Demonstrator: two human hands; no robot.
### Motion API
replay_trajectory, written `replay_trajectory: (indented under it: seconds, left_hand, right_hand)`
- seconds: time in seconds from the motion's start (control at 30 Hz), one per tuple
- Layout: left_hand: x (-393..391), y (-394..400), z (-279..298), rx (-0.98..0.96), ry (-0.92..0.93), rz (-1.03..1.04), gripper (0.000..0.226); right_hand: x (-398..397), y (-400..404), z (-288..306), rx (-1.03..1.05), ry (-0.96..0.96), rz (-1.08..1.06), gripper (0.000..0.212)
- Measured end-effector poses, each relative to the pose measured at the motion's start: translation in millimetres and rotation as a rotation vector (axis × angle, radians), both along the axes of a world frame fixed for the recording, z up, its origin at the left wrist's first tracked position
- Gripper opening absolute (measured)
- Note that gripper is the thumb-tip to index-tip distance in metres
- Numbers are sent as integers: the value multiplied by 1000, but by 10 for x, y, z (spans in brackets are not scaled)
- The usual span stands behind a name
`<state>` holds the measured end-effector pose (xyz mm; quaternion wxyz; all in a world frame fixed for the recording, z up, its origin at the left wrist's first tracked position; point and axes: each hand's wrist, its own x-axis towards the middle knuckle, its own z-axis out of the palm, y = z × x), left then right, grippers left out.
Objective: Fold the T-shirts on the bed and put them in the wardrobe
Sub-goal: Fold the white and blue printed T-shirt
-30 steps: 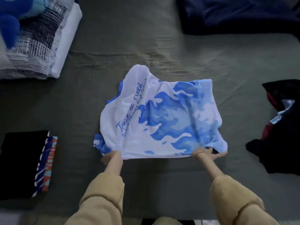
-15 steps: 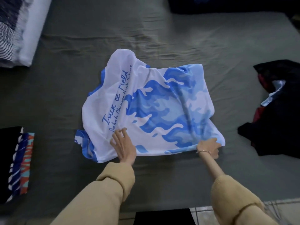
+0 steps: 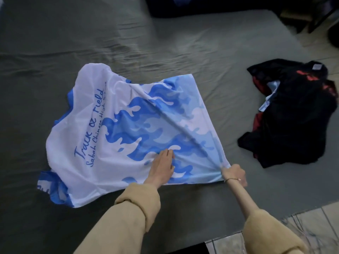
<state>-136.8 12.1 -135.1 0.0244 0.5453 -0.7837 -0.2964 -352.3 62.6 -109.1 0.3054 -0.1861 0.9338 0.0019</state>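
A white T-shirt with blue wave print and "Track & Field" lettering [image 3: 113, 136] lies spread on the grey bed [image 3: 165, 43]. My left hand [image 3: 162, 166] presses flat on its lower middle, fingers straight. My right hand [image 3: 233, 174] grips the shirt's near right corner and pulls it taut, so creases fan out from that corner. A blue sleeve pokes out at the near left.
A crumpled heap of black and red clothes [image 3: 293, 114] lies on the bed's right side. A dark blue cloth [image 3: 201, 4] lies at the far edge. Tiled floor [image 3: 311, 226] shows at the near right beyond the bed's corner.
My left hand has slid right along the shirt, from its white part to the blue print. My right hand has kept its corner and drawn it tighter. The view has shifted right.
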Motion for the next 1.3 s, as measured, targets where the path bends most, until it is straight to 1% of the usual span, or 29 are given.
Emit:
replay_trajectory:
  seconds: [0.07, 0.1, 0.17, 0.2, 0.3, 0.37, 0.43, 0.53, 0.6, 0.7, 0.73, 0.8, 0.87, 0.93, 0.97, 1.03, 1.07, 1.13, 1.17, 1.2, 1.23, 1.27, 1.3]
  left_hand:
    - [-149, -38, 0, -27, -16, -21, 31]
    - [-209, -68, -4, -42, -38, -26, 30]
    - [-279, -162, -13, -63, -66, -12, 27]
    - [-326, -263, -27, -82, -70, -3, 25]
    - [-331, -562, -20, -132, -99, 31, 26]
    - [-308, -800, -19, -159, -148, 100, 28]
    - [-267, -1022, -21, -185, -195, 171, 27]
    - [-238, -1383, -61, -243, -269, 207, 28]
    - [-255, -1630, -67, -257, -260, 262, 26]
    - [-324, -1978, -38, -330, -181, 354, 21]
    - [-347, -2105, -35, -367, -179, 352, 22]
    - [-377, -2369, -26, -394, -238, 300, 31]
    - [-366, -2644, -10, -314, -310, 267, 46]
    - [-295, -2878, 16, -195, -379, 254, 62]
    - [-241, -2961, 44, -158, -409, 220, 64]
    - [-98, -3077, 69, -118, -448, 112, 54]
    - [-28, -3115, 97, -92, -457, 54, 49]
    - [106, -3180, 165, -49, -514, -67, 44]
    - [178, -3224, 200, -29, -576, -123, 46]
    - [251, -3251, 248, 1, -639, -166, 51]
    - [341, -3278, 282, 45, -682, -173, 56]
    - [449, -3321, 307, 98, -686, -137, 59]
    - [545, -3359, 333, 150, -649, -74, 61]
  right_hand:
    - [-8, 13, -19, 67, 77, 70, 37]
    - [-17, -8, -45, 66, 120, 109, 33]
    - [-16, -108, -72, 1, 161, 173, 32]
    - [-46, -208, -94, -53, 151, 194, 32]
    - [-81, -510, -116, -172, 73, 217, 32]
    - [-108, -763, -132, -233, 32, 227, 33]
    - [-106, -1012, -145, -264, 7, 263, 36]
    - [-105, -1439, -184, -295, -32, 327, 40]
    - [-99, -1729, -210, -320, -66, 365, 41]
    - [-104, -2159, -225, -377, -153, 387, 39]
    - [-115, -2317, -234, -400, -187, 375, 39]
    - [-127, -2650, -254, -467, -255, 341, 39]
    - [-113, -3014, -278, -559, -348, 284, 34]
    - [-80, -3333, -277, -592, -442, 235, 32]
    - [-65, -3452, -274, -578, -484, 211, 35]
    - [-46, -3623, -288, -557, -574, 146, 40]
    - [-48, -3676, -299, -568, -628, 128, 37]
    - [-80, -3748, -308, -659, -736, 114, 22]
    - [-114, -3777, -316, -726, -775, 94, 20]
    - [-171, -3777, -316, -791, -778, 73, 23]
    - [-239, -3775, -331, -845, -766, 46, 28]
    - [-310, -3784, -336, -877, -750, 19, 34]
    - [-382, -3774, -343, -894, -740, -11, 38]
